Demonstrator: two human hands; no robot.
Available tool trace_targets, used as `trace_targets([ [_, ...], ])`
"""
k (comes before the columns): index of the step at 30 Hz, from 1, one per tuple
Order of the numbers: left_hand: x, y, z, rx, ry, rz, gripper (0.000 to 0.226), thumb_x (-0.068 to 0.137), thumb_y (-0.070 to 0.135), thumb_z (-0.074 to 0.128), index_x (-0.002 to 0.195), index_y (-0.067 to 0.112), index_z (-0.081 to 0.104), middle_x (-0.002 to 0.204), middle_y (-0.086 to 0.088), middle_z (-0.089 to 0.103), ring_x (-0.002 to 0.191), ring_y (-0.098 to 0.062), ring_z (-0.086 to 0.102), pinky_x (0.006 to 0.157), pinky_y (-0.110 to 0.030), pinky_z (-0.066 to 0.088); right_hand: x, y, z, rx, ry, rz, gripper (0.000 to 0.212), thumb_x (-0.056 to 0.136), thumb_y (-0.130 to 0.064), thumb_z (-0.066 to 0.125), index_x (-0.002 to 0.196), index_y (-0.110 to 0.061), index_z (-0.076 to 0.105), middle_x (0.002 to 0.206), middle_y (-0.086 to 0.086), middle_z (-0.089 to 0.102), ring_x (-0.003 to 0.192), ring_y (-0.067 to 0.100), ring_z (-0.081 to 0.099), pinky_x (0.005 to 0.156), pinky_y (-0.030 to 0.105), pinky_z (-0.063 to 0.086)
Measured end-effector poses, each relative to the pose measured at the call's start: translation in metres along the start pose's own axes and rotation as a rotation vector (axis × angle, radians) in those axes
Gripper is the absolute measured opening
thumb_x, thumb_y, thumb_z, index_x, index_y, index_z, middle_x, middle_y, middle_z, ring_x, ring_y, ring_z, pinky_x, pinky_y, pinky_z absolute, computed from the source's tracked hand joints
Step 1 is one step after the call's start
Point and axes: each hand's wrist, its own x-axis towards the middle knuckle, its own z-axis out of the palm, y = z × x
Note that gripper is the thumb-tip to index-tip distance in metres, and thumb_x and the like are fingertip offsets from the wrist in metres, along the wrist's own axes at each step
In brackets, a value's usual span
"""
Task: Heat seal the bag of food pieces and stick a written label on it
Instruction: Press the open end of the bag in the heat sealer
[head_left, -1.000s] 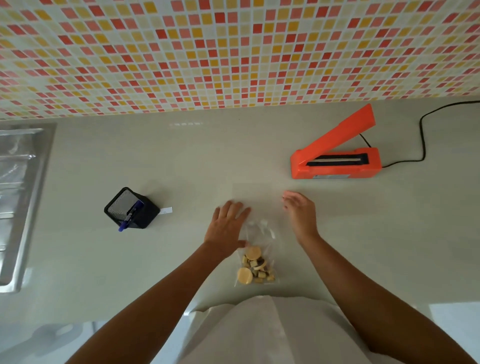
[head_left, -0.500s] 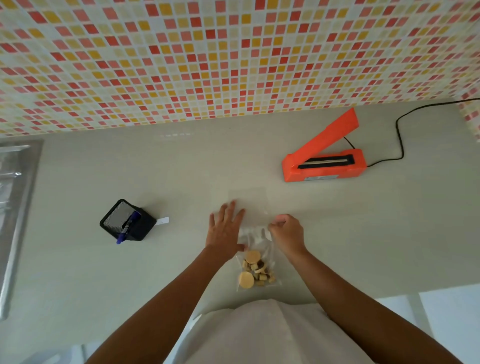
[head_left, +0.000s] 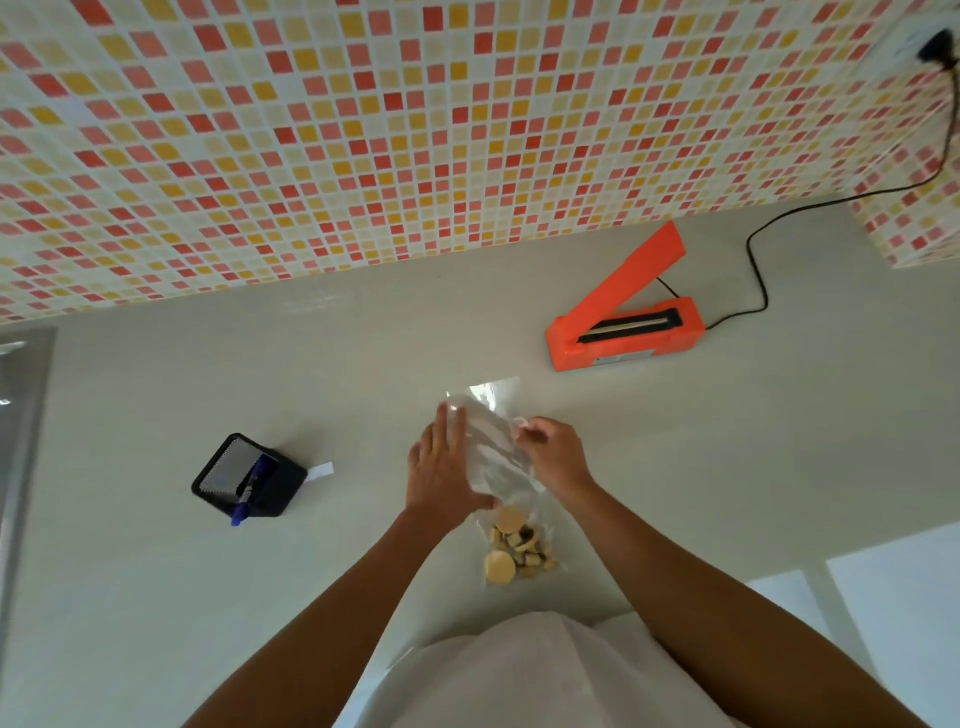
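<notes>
A clear plastic bag (head_left: 493, 457) lies on the pale counter (head_left: 156, 597) in front of me, with several tan food pieces (head_left: 514, 551) gathered at its near end. My left hand (head_left: 444, 467) grips the bag's left side with the fingers stretched along it. My right hand (head_left: 553, 449) pinches the bag's right edge near the top. The empty upper part of the bag is lifted between both hands. An orange heat sealer (head_left: 626, 325) stands open at the back right. A white label strip (head_left: 322, 470) lies beside a black mesh pen holder (head_left: 249, 480) holding a blue pen (head_left: 244, 501).
The sealer's black cord (head_left: 753, 260) runs along the counter to a wall socket (head_left: 935, 47) at the top right. A metal sink edge (head_left: 21, 441) shows at the far left. Mosaic tiles cover the back wall. The counter's front edge (head_left: 779, 564) ends at my right.
My right hand came in from the right and took the bag's edge. Both hands have lifted the bag's empty top off the counter. The camera view has tilted slightly.
</notes>
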Motion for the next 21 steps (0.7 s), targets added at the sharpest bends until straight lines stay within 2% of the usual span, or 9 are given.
trace_targets([
  [2, 0.007, 0.002, -0.005, -0.309, 0.069, -0.147, 0.133, 0.051, 0.061, 0.086, 0.152, 0.016, 0.012, 0.157, -0.007, 0.024, 0.139, -0.024, 0.032, 0.11, -0.043, 0.038, -0.004, 0.005, -0.008, 0.13, -0.025, 0.022, 0.01, 0.088, -0.017, 0.07, 0.084, -0.008, 0.073, 0.072, 0.003, 0.07, 0.066, 0.014, 0.061, 0.07, 0.032, 0.051],
  [4, 0.017, 0.005, -0.01, -0.682, 0.1, -0.269, 0.109, 0.06, 0.049, 0.088, 0.145, 0.014, 0.03, 0.141, -0.004, 0.044, 0.128, -0.023, 0.046, 0.103, -0.04, 0.046, -0.008, 0.01, -0.02, 0.249, -0.068, 0.022, 0.009, 0.091, -0.012, 0.067, 0.088, -0.005, 0.072, 0.075, 0.007, 0.071, 0.068, 0.017, 0.063, 0.067, 0.033, 0.053],
  [6, 0.024, 0.014, -0.018, -1.045, -0.015, -0.329, 0.076, 0.074, 0.036, 0.084, 0.136, 0.011, 0.047, 0.124, 0.0, 0.059, 0.113, -0.018, 0.059, 0.094, -0.034, 0.051, -0.013, 0.011, -0.034, 0.314, -0.118, 0.013, 0.01, 0.094, -0.011, 0.064, 0.09, -0.004, 0.071, 0.078, 0.008, 0.072, 0.071, 0.016, 0.065, 0.063, 0.023, 0.052],
  [8, 0.027, 0.027, -0.024, -1.295, -0.208, -0.314, 0.053, 0.084, 0.025, 0.076, 0.13, 0.01, 0.056, 0.113, 0.0, 0.068, 0.102, -0.016, 0.064, 0.084, -0.03, 0.052, -0.018, 0.014, -0.047, 0.398, -0.153, 0.016, 0.009, 0.095, -0.012, 0.063, 0.092, -0.006, 0.07, 0.079, 0.006, 0.072, 0.075, 0.017, 0.067, 0.065, 0.025, 0.054],
  [10, 0.028, 0.042, -0.023, -1.346, -0.331, -0.252, 0.033, 0.089, 0.016, 0.07, 0.121, 0.012, 0.063, 0.106, 0.0, 0.072, 0.099, -0.019, 0.068, 0.084, -0.037, 0.053, -0.021, 0.017, -0.062, 0.456, -0.152, 0.019, 0.009, 0.095, -0.014, 0.063, 0.092, -0.009, 0.07, 0.078, 0.004, 0.072, 0.076, 0.015, 0.069, 0.066, 0.026, 0.055],
  [12, 0.026, 0.061, -0.019, -1.365, -0.376, -0.221, 0.024, 0.091, 0.015, 0.067, 0.114, 0.009, 0.067, 0.107, -0.006, 0.074, 0.099, -0.026, 0.072, 0.088, -0.048, 0.054, -0.022, 0.023, -0.078, 0.493, -0.121, 0.029, 0.008, 0.095, -0.014, 0.064, 0.091, -0.01, 0.07, 0.078, 0.004, 0.072, 0.075, 0.014, 0.07, 0.065, 0.026, 0.056],
  [15, 0.026, 0.093, -0.018, -1.38, -0.383, -0.203, 0.02, 0.097, 0.018, 0.06, 0.11, 0.005, 0.067, 0.109, -0.013, 0.074, 0.1, -0.031, 0.072, 0.084, -0.047, 0.058, -0.02, 0.034, -0.108, 0.545, -0.079, 0.034, 0.01, 0.094, -0.014, 0.064, 0.095, -0.006, 0.07, 0.078, 0.008, 0.071, 0.071, 0.015, 0.068, 0.06, 0.024, 0.054],
  [18, 0.03, 0.128, -0.016, -1.386, -0.39, -0.188, 0.016, 0.097, 0.02, 0.06, 0.103, 0.008, 0.068, 0.103, -0.008, 0.076, 0.095, -0.03, 0.073, 0.085, -0.048, 0.058, -0.013, 0.045, -0.136, 0.555, -0.044, 0.035, 0.015, 0.094, -0.016, 0.066, 0.096, -0.002, 0.07, 0.076, 0.01, 0.069, 0.067, 0.017, 0.065, 0.058, 0.023, 0.053],
  [21, 0.04, 0.164, -0.013, -1.413, -0.376, -0.217, 0.02, 0.096, 0.017, 0.061, 0.108, 0.002, 0.066, 0.087, 0.002, 0.075, 0.08, -0.022, 0.075, 0.09, -0.054, 0.054, 0.001, 0.054, -0.168, 0.557, -0.037, 0.025, 0.02, 0.094, -0.022, 0.065, 0.092, -0.002, 0.07, 0.076, 0.009, 0.07, 0.069, 0.02, 0.067, 0.062, 0.028, 0.055],
])
